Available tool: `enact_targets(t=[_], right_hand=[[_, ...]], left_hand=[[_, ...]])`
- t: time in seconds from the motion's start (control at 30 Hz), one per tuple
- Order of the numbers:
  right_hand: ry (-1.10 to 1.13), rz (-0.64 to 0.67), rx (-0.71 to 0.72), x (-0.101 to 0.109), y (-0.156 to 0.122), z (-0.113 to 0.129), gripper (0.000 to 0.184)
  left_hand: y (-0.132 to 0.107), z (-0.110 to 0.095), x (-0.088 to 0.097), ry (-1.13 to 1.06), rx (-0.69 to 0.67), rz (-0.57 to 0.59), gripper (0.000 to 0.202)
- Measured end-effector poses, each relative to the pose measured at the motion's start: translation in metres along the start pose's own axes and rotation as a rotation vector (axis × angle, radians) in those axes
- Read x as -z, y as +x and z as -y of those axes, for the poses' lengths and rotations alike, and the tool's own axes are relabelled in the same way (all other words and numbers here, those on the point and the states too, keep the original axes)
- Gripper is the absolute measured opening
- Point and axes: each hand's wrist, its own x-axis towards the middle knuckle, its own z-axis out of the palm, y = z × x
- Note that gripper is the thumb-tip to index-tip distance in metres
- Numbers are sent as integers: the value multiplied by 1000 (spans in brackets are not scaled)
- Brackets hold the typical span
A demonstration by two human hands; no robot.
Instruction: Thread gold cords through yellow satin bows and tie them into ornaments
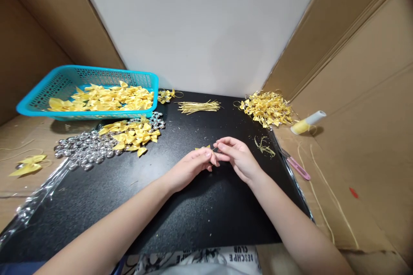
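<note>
My left hand (190,168) and my right hand (237,157) meet over the middle of a black mat (180,206). Both are pinched together on a small yellow ribbon bow (203,148), whose tips poke out above my left fingers. A thin gold thread seems to run between the fingertips, but it is too small to be sure. A loose pile of yellow bows (132,134) lies to the left, beside a heap of silver beads (87,146).
A blue basket (38,99) with yellow bows stands at the back left. Cut gold threads (198,106) and a pile of finished bows (267,108) lie at the back. A yellow thread spool (306,122), pink snips (298,168) and cardboard walls are on the right.
</note>
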Motion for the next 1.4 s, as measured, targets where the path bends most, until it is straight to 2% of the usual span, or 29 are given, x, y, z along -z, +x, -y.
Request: enact_targets(t=[0.07,0.1,0.17,0.23,0.27,0.33,0.43,0.6,0.67,0.83,0.93,1.03,1.2,1.4], right_hand=[[-90,-70,73,2,0,-1,31],[-183,-128,168,3,-1,-1,29],[-452,-221,453,5,-5,1,16],[-750,-218,744,4,-11,4,3],[-875,-193,848,3,-14,4,6],[-1044,-162,941,1,-17,3,9],[-1125,-213,931,-2,-17,-4,15],[-1093,-298,891,-2,-14,-11,15],[-1099,-269,870,-2,-14,-10,16],[-1152,-101,776,-3,-15,-7,20],[-1119,-105,765,-3,-14,-5,13],[-1057,-145,793,-1,-13,-2,10],[-1051,-86,845,3,-14,5,8],[-939,-64,845,7,-14,12,5]], left_hand=[[0,-1,0,-66,30,9,31],[0,-1,0,-88,49,16,31],[1,-2,0,-118,81,14,30],[1,-2,0,-143,86,-15,29],[1,-1,0,-153,76,-32,29],[1,-1,0,-162,54,-54,28],[0,-2,0,-158,47,-57,28],[0,-4,0,-143,66,-60,29],[0,-3,0,-130,67,-46,29],[0,-3,2,-102,86,5,28],[0,-3,4,-93,119,7,29],[0,-6,5,-98,124,-26,28],[1,-10,7,-72,116,-108,27],[0,-16,10,215,73,-262,33]])
